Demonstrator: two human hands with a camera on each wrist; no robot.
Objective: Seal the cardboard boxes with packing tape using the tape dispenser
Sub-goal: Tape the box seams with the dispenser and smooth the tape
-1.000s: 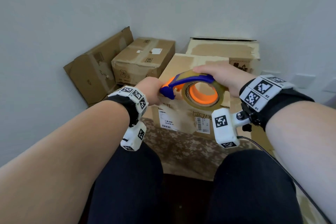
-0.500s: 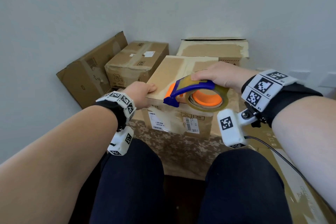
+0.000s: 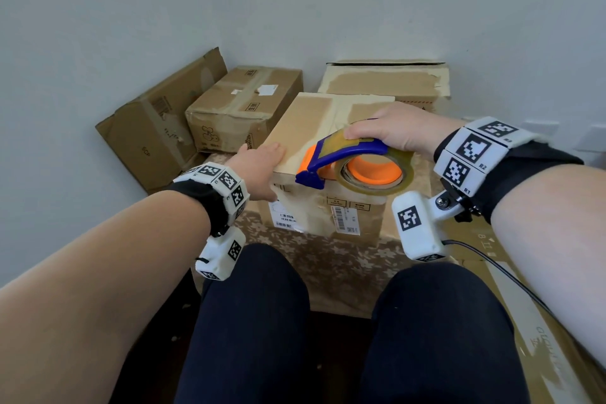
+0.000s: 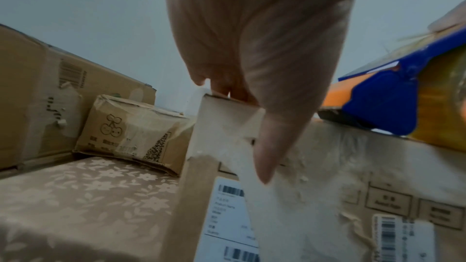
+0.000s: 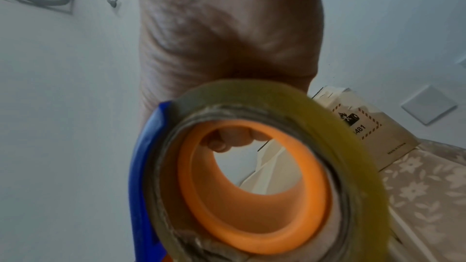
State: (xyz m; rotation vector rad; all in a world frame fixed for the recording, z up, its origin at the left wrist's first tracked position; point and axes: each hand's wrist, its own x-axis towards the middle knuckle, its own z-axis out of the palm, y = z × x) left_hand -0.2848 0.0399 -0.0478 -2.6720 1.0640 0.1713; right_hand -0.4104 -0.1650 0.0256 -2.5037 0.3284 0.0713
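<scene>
A brown cardboard box (image 3: 311, 121) stands on a floral cloth straight ahead. My left hand (image 3: 259, 170) rests on its near left corner, fingers flat on the top and thumb down the front face. The left wrist view shows that hand (image 4: 252, 37) on the box (image 4: 315, 166). My right hand (image 3: 396, 131) grips the tape dispenser (image 3: 344, 151), a blue frame with an orange core and a yellowish tape roll (image 3: 373, 185). The dispenser sits over the box's near edge, blue nose pointing left. In the right wrist view the dispenser (image 5: 252, 186) fills the frame below my right hand (image 5: 227, 37).
A tilted box (image 3: 154, 134) leans on the left wall, beside a taped box (image 3: 242, 105). A larger box (image 3: 387, 82) stands behind. The floral cloth (image 3: 328, 259) hangs toward my knees (image 3: 249, 321). Flattened cardboard (image 3: 541, 321) lies at the right.
My left hand left the dispenser's blue nose and moved left onto the box's near left corner. The right hand keeps the dispenser at the box's near edge.
</scene>
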